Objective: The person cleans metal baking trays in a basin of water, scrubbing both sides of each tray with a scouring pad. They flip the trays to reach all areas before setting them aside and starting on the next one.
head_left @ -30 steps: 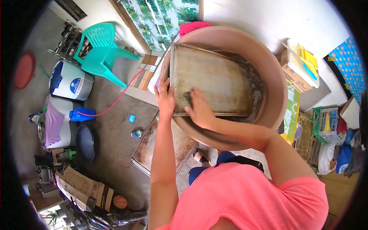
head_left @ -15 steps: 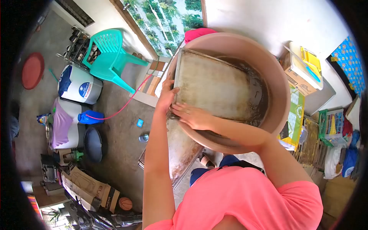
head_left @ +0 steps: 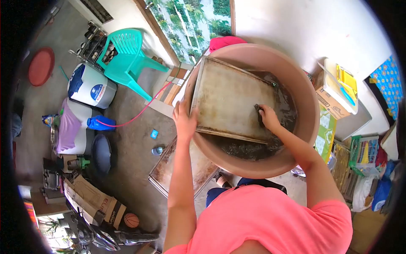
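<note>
Taking the big tan basin as our landmark, we start far to its left: a red round lid lies on the concrete floor, and nearer stands a white and blue washing tub whose blue label is too small for us to read. A teal plastic chair stands between that tub and the basin, with a red hose running across the floor toward the basin's left rim. Below and left of the basin, cardboard boxes carry print we cannot make out. The floor between the tub and the basin lies open.

Our left hand closes over the left edge of the baking tray, thumb on the tray's face, at the basin's left rim. The tray leans tilted inside the basin, its long axis running from the near left rim up toward the far rim, its lower edge down in dark water. A second tray rests on the floor just under the basin's left side.

Our right hand presses a dark scrubber on the tray's right part, fingers curled round it.

Right of the basin, a cardboard box with a yellow item on top sits near its rim.
</note>
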